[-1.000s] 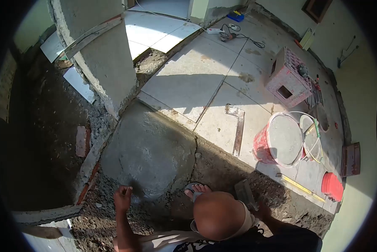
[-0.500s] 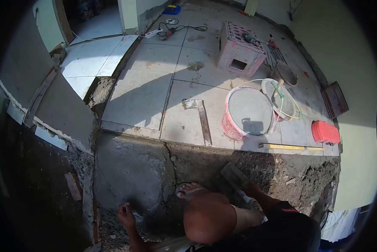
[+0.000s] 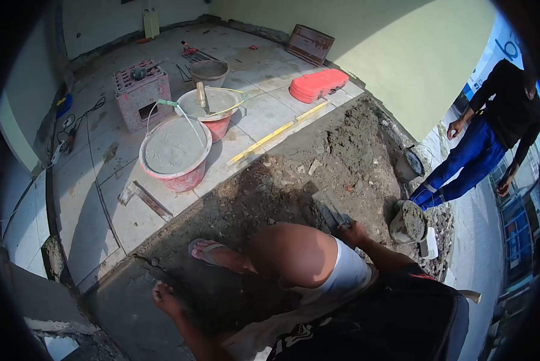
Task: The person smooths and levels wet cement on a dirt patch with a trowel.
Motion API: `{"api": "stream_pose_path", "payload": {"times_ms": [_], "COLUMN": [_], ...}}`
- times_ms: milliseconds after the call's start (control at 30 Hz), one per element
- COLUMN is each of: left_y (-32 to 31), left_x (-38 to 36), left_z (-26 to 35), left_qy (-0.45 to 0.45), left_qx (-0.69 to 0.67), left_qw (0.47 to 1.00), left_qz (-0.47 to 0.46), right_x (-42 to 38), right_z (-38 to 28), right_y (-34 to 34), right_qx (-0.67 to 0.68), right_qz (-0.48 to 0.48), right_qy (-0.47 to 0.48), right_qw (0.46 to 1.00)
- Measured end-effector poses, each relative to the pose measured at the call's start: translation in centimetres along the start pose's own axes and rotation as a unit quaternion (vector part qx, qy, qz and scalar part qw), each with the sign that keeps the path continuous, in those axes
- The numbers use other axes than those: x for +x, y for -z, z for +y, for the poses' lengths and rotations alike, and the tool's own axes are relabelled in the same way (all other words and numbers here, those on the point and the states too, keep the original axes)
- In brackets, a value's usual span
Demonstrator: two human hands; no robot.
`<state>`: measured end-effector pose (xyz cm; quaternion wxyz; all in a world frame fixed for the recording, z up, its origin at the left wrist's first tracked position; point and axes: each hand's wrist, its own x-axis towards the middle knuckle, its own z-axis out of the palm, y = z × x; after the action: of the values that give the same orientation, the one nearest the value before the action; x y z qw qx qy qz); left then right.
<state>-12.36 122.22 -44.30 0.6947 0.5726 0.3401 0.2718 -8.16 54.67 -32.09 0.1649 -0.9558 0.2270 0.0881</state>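
My right hand [image 3: 353, 233] is closed round the handle of a plastering trowel [image 3: 322, 208]. Its flat rectangular blade is over the rough ground beside my bent knee. My left hand [image 3: 163, 297] hovers over smooth wet cement [image 3: 122, 316] at the lower left, with its fingers pinched together. Whether something small is between those fingertips I cannot make out. My sandalled foot [image 3: 213, 251] rests on the dirt between the two hands.
On the tiles are two buckets of grey mix [image 3: 180, 147] [image 3: 207, 105], a hammer-shaped tool [image 3: 147, 201], a yellow level [image 3: 279, 133] and a red case [image 3: 318, 86]. At right, a co-worker [image 3: 492, 129] stands beside a filled bucket [image 3: 409, 222] and a dark bucket [image 3: 409, 165].
The view has swung right, bringing the co-worker and the buckets beside them into sight. My right hand still holds the trowel, and my left hand stays low over the cement.
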Motion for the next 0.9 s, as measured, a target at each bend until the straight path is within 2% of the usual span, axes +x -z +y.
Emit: {"api": "stream_pose_path", "payload": {"times_ms": [67, 100, 133, 200, 233, 267, 333, 433, 467, 500, 533, 567, 633, 667, 700, 767, 800, 867, 900], "left_y": [-2.5, -2.8, -2.5, -1.3, -1.2, -1.0, 0.1, -1.2, -2.2, -3.2, -5.2, -7.7, -11.9, -13.6, -15.1, -17.1, -18.1, -20.7, -22.2], "left_x": [-0.6, -1.3, -2.3, -3.4, -3.3, -3.1, -1.9, 1.1, 0.8, 0.1, -0.5, -0.8, -2.3, -3.6, -5.1, -8.4, -9.5, -10.2, -10.1], "left_z": [1.2, 1.1, 0.8, 0.4, 0.3, 0.3, -0.4, -2.8, -2.6, -1.8, -1.3, -2.0, -3.3, -4.2, -4.9, -5.4, -5.1, -4.7, -4.4], "left_qy": [-0.005, -0.026, -0.041, -0.035, -0.037, -0.042, -0.024, 0.060, 0.058, 0.053, 0.050, 0.053, 0.062, 0.068, 0.075, 0.088, 0.090, 0.089, 0.088], "left_qx": [0.002, 0.029, 0.062, 0.089, 0.098, 0.114, 0.130, 0.053, 0.057, 0.133, 0.217, 0.235, 0.267, 0.279, 0.290, 0.315, 0.326, 0.343, 0.349], "left_qw": [1.000, 0.997, 0.992, 0.991, 0.992, 0.991, 0.991, 0.996, 0.996, 0.989, 0.975, 0.970, 0.962, 0.958, 0.954, 0.945, 0.941, 0.934, 0.932], "left_qz": [-0.019, -0.062, -0.105, -0.093, -0.076, -0.057, -0.026, 0.028, 0.026, 0.026, 0.025, 0.018, -0.003, -0.008, -0.010, -0.009, -0.010, -0.032, -0.048], "right_x": [0.7, 0.6, 0.5, 1.6, 4.7, 7.7, 13.2, 20.2, 23.7, 27.2, 31.4, 33.6, 39.6, 42.5, 46.2, 51.2, 54.4, 55.3, 54.8], "right_z": [4.7, 4.8, 4.4, 3.8, 6.6, 9.0, 12.3, 13.8, 15.2, 17.8, 21.8, 22.5, 27.2, 28.5, 31.1, 31.4, 33.7, 28.2, 28.1], "right_y": [-0.5, 0.5, 1.8, 2.9, 0.7, -1.2, -3.6, -2.4, -2.1, -1.7, -2.3, -0.3, 1.6, 3.5, 3.6, 6.3, 4.9, 5.3, 4.7], "right_qx": [0.180, 0.113, 0.113, 0.158, 0.098, 0.105, 0.105, 0.121, 0.113, 0.105, 0.109, 0.115, 0.070, 0.106, 0.065, 0.120, 0.110, 0.084, 0.083], "right_qz": [0.037, 0.047, 0.041, 0.065, 0.131, 0.129, 0.204, 0.186, 0.208, 0.228, 0.312, 0.326, 0.349, 0.311, 0.347, 0.246, 0.261, 0.284, 0.283], "right_qy": [0.047, -0.043, -0.053, -0.148, -0.129, -0.133, -0.080, -0.118, -0.111, -0.108, -0.089, -0.144, -0.197, -0.241, -0.245, -0.305, -0.293, -0.231, -0.243], "right_qw": [0.982, 0.992, 0.991, 0.974, 0.978, 0.977, 0.970, 0.968, 0.965, 0.962, 0.940, 0.927, 0.913, 0.913, 0.903, 0.912, 0.913, 0.927, 0.924]}}
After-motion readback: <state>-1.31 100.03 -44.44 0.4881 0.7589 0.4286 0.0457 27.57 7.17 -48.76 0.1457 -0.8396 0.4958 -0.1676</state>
